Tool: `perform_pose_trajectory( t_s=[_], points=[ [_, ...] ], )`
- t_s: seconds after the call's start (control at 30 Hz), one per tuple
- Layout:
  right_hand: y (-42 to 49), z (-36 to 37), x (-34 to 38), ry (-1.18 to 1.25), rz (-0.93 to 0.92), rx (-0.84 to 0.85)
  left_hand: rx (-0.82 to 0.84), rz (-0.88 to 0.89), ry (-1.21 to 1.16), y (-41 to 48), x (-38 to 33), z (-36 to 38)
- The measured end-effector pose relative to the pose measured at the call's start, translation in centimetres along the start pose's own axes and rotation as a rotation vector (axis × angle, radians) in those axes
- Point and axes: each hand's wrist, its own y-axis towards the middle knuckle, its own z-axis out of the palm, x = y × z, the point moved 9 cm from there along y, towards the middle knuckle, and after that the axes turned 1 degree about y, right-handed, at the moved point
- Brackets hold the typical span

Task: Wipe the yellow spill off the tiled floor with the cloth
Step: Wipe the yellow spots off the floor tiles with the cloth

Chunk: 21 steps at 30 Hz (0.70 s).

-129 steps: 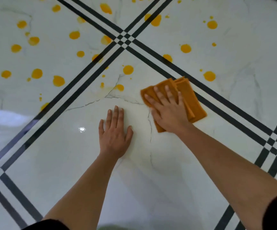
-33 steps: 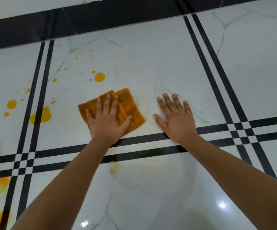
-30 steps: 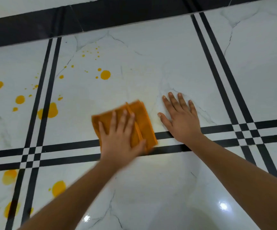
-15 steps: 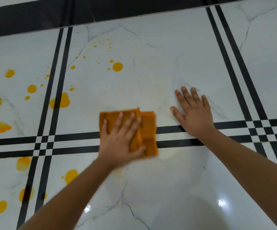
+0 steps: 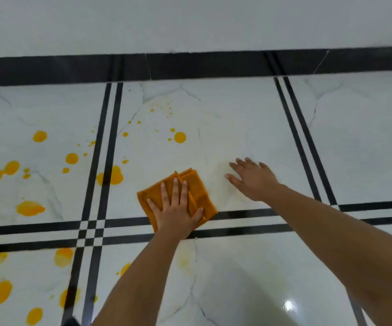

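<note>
The folded orange cloth [image 5: 197,189] lies skewed on the tiled floor [image 5: 237,114], one corner pointing far and its fold edges running from far to near-right, its near corner over the double black stripes [image 5: 249,222]. The left hand [image 5: 176,212] presses it flat, fingers straight. The right hand [image 5: 253,180] is spread palm-down on the tile just right, holding nothing. Yellow spill [image 5: 113,176] dots the glossy white marble left and far. A black band [image 5: 190,67] edges the pale wall [image 5: 190,20].
</note>
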Motion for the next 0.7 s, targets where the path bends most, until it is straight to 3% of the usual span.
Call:
perform_pose_trajectory(
  t_s=[0.1, 0.2, 0.47, 0.63, 0.7],
  points=[
    [2.8, -2.1, 2.1, 0.041, -0.044, 0.043, 0.05, 0.046, 0.007, 2.4, -0.3, -0.5],
    [6.6, -2.7, 3.1, -0.031, -0.133, 0.037, -0.008, 0.028, -0.016, 5.4, -0.5, -1.4],
    [17.3, -4.0, 1.6, 0.015, -0.166, -0.211, -0.174, -0.1, -0.019, 18.0, 1.4, -5.8],
    [22.4, -5.5, 3.2, 0.032, -0.261, -0.341, -0.165, -0.47, -0.166, 25.5, 7.8, -8.4],
    [22.5, -5.5, 3.3, 0.044, -0.276, -0.374, -0.163, -0.541, -0.193, 26.1, 8.1, -8.9]
  ],
)
